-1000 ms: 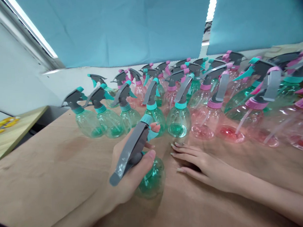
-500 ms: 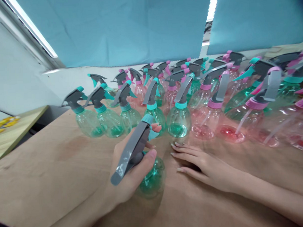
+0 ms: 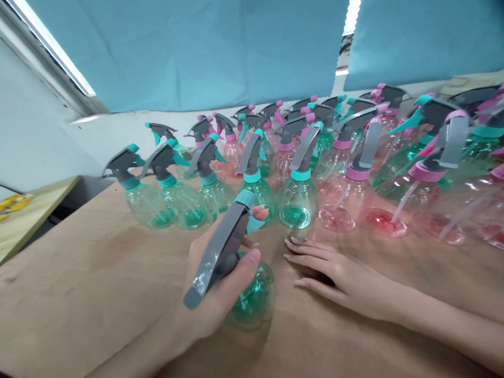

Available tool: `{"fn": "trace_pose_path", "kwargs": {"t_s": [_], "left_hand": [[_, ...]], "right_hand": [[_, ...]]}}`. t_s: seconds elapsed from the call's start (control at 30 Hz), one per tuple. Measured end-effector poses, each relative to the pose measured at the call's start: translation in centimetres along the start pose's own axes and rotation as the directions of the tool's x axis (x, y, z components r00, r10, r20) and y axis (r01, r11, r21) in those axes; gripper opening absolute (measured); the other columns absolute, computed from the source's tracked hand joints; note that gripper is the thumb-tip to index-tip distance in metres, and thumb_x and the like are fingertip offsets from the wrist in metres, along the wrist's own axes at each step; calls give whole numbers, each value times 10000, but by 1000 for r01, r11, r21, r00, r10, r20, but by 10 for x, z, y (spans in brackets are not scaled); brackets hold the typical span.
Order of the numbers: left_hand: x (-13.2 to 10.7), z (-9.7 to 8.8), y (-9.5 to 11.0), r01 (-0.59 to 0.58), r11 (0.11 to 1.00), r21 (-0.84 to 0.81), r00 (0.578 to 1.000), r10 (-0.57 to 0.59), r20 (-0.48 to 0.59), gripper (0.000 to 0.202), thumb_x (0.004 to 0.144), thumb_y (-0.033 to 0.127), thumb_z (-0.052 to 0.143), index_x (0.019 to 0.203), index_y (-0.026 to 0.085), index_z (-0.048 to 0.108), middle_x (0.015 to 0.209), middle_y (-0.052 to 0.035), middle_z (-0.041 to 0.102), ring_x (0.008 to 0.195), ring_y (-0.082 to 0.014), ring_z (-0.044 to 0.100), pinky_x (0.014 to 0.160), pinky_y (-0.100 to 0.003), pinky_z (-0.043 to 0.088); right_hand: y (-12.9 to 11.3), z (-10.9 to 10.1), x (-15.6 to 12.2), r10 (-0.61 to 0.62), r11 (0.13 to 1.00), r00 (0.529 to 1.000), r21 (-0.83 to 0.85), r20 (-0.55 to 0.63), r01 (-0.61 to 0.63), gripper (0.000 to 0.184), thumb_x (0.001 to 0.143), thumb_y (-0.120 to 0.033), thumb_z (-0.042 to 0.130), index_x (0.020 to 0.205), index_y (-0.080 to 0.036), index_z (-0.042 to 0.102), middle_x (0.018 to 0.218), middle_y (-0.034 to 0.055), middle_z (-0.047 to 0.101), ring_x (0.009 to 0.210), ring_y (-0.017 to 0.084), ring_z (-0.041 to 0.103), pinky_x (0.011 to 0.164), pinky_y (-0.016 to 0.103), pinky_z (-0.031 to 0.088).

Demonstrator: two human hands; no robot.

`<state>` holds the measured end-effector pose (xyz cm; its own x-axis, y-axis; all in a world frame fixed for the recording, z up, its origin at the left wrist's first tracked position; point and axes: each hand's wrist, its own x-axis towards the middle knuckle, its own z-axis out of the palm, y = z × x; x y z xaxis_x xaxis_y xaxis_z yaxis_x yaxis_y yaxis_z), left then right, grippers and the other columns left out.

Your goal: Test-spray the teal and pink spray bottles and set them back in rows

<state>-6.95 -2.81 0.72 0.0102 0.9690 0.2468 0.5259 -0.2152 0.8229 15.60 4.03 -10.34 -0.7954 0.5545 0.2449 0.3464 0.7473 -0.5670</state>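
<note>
My left hand [image 3: 214,295] is wrapped round the neck of a green spray bottle [image 3: 256,299] with a grey trigger head and a teal nozzle. The head slants up and away, and my palm and thumb hide the collar. To its right, my right hand [image 3: 329,269] lies on the wooden table [image 3: 94,294] with fingers stretched out, holding nothing. Just beyond the fingertips stands another green spray bottle [image 3: 298,204] with a teal collar. A pink spray bottle [image 3: 343,202] stands beside that one.
Several green and pink spray bottles crowd the back and right of the table, such as a green one [image 3: 147,203] at the row's left end. Yellow pieces [image 3: 8,206] lie on a lighter wooden surface [image 3: 38,213] at left. A blue curtain [image 3: 214,52] hangs behind.
</note>
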Motion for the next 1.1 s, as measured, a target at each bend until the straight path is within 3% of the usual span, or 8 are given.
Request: {"fn": "trace_pose_path", "kwargs": {"t_s": [0.33,0.63,0.83,0.97,1.1], "left_hand": [[3,1,-1,-9,1000,-6,1000,9,-21,305,857,284,557,1155,303,616,1213,-11,691,829,-192,676,781,-322,564],[0,-4,5,45,999,-22,999,-45,30,364,818,228,575,1177,274,613,1262,-19,663,892,-186,646,839,-322,527],[-1,-10,4,90,995,-49,990,-84,114,367,779,232,581,1128,289,678,912,2,768,968,-250,695,932,-381,512],[3,-12,7,61,996,-65,992,-53,119,398,733,219,567,1111,268,684,866,-6,747,862,-238,682,796,-343,537],[5,-13,11,64,998,5,988,-64,139,314,713,247,528,981,253,691,867,1,695,559,-148,540,567,-289,472]], "right_hand": [[1,1,0,-3,1000,1000,-2,1,3,437,1002,-402,486,1391,-210,538,1466,81,524,1395,247,423,1138,464,394],[0,0,0,4,1000,1000,18,-20,-4,430,990,-399,512,1385,-236,550,1463,77,528,1383,261,440,1128,472,406],[1,1,-1,17,999,1000,28,-22,-16,421,985,-405,518,1372,-245,565,1457,71,536,1381,263,443,1128,469,409],[1,1,-1,16,1000,1000,4,-3,-16,426,992,-413,500,1361,-213,572,1468,84,522,1385,257,438,1131,467,405],[2,1,-1,16,1000,1000,16,-16,-16,425,987,-403,515,1378,-244,558,1468,71,523,1384,258,440,1128,467,409]]}}
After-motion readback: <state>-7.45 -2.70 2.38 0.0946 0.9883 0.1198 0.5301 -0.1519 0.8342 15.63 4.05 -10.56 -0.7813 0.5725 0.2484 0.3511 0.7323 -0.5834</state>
